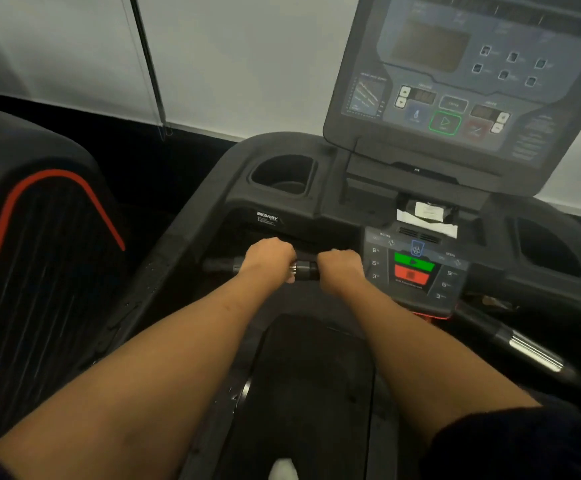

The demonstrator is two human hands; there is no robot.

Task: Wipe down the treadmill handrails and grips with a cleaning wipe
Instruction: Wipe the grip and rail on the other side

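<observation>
A black horizontal grip bar (305, 269) with a chrome band juts out left of the treadmill's lower control panel (415, 271). Both my hands are closed over this bar, knuckles up. My left hand (270, 256) holds it toward its outer end, and my right hand (341, 268) holds it close to the panel. A short stretch of bar shows between them. No wipe is visible in either hand; the palms are hidden. A white sheet (427, 216) lies in the tray above the panel.
The right-hand grip bar (531, 351) with a chrome sensor angles toward me. The upright display console (455, 88) rises behind, with cup holders (284, 174) on either side. Another machine with a red stripe (39, 237) stands to the left. A white object (284, 471) shows on the belt at the bottom.
</observation>
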